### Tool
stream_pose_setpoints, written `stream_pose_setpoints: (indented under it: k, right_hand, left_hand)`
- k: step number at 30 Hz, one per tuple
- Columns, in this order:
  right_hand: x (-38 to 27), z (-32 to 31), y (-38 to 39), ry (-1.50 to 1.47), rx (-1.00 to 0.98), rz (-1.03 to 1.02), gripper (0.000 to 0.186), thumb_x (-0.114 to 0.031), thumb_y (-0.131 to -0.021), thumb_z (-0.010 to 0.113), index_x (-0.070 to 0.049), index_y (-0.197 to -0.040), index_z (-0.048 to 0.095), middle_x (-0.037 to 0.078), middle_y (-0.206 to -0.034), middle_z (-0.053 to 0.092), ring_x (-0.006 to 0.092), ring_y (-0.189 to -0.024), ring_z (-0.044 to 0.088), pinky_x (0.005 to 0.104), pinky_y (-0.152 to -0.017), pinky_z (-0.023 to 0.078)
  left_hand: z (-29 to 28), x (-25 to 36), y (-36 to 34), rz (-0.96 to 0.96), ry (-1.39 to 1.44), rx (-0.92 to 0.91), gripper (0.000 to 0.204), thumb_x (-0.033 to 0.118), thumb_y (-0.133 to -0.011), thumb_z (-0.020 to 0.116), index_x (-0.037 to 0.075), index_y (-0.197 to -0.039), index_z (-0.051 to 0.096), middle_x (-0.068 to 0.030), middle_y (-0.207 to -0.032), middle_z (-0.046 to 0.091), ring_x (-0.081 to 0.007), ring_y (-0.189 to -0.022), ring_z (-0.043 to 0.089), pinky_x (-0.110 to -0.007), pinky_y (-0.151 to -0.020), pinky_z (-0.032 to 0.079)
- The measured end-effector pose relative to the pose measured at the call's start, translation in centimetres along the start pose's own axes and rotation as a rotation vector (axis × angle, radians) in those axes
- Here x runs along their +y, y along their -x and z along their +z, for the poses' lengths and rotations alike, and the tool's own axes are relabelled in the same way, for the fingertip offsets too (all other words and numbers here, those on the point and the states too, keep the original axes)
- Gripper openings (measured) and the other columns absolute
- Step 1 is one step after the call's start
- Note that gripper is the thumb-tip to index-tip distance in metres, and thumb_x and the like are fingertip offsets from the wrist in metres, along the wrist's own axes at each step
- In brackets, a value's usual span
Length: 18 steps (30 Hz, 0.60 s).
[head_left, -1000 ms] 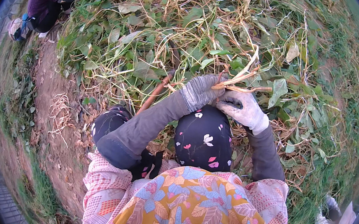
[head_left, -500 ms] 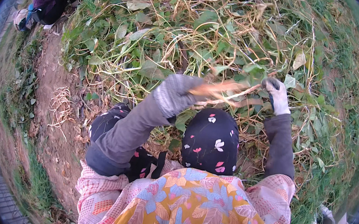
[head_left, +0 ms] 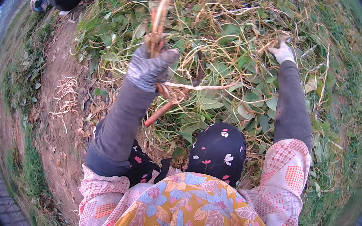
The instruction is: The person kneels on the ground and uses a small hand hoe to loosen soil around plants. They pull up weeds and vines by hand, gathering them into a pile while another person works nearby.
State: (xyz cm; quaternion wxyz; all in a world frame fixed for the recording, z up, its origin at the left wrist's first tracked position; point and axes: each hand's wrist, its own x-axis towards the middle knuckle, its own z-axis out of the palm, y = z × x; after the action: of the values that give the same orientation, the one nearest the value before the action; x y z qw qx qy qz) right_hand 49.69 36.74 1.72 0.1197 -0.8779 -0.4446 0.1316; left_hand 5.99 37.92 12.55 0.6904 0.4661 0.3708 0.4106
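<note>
Left hand (head_left: 149, 67) clutching stalks (head_left: 158, 22), slightly blurred; right hand (head_left: 283, 53), hold unclear

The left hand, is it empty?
No, the gloved left hand grips a bundle of long, thin, dry pods.

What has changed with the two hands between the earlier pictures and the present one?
The left hand, still gripping the bundle of dry strands, moved left and forward. The right hand moved away from the bundle, right and forward, to the tangled vines. The small pile of strands on the bare soil stayed in place.
</note>
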Motion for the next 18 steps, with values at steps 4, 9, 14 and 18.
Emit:
stream_pose_setpoints:
  k: [4,9,14,18]
  right_hand:
    - [0.5,1.9,3.5,-0.579,0.256,-0.141,0.035,-0.029,-0.077,0.059,0.0,-0.098,0.059,0.014,-0.09,0.063,0.0214,-0.083,0.06,0.0305,-0.073,0.045]
    - [-9.1,-4.0,20.6,-0.402,-0.009,-0.64,0.016,-0.015,-0.08,0.056,-0.002,-0.088,0.057,0.01,-0.075,0.06,0.0203,-0.066,0.06,0.0321,-0.059,0.044]
    - [-10.1,-2.9,25.3,-0.241,-0.075,-0.855,0.013,-0.011,-0.073,0.061,-0.004,-0.083,0.055,0.012,-0.076,0.057,0.029,-0.066,0.057,0.0369,-0.057,0.044]
    - [-9.1,-2.7,24.8,-0.338,0.123,-0.785,0.016,-0.012,-0.072,0.063,-0.004,-0.085,0.058,0.011,-0.073,0.058,0.0285,-0.067,0.058,0.0364,-0.058,0.044]
  left_hand:
    - [0.6,-2.0,-0.8,-0.167,-0.074,-0.038,0.02,0.015,-0.072,0.069,0.01,-0.083,0.053,0.0056,-0.057,0.047,-0.004,-0.043,0.041,-0.019,-0.035,0.03]
    - [3.4,-4.8,-0.7,-0.19,0.138,-0.127,0.017,0.022,-0.082,0.059,0.007,-0.085,0.052,-0.0017,-0.066,0.056,-0.0087,-0.05,0.052,-0.02,-0.046,0.046]
    - [8.4,-8.0,1.2,0.176,-0.285,-0.455,0.018,0.011,-0.083,0.055,0.002,-0.099,0.058,-0.0048,-0.084,0.061,-0.0111,-0.073,0.057,-0.023,-0.065,0.048]
    - [9.1,-8.6,1.9,0.126,-0.648,-0.528,0.024,0.02,-0.082,0.052,0.002,-0.098,0.056,-0.0179,-0.079,0.059,-0.0318,-0.072,0.057,-0.037,-0.065,0.046]
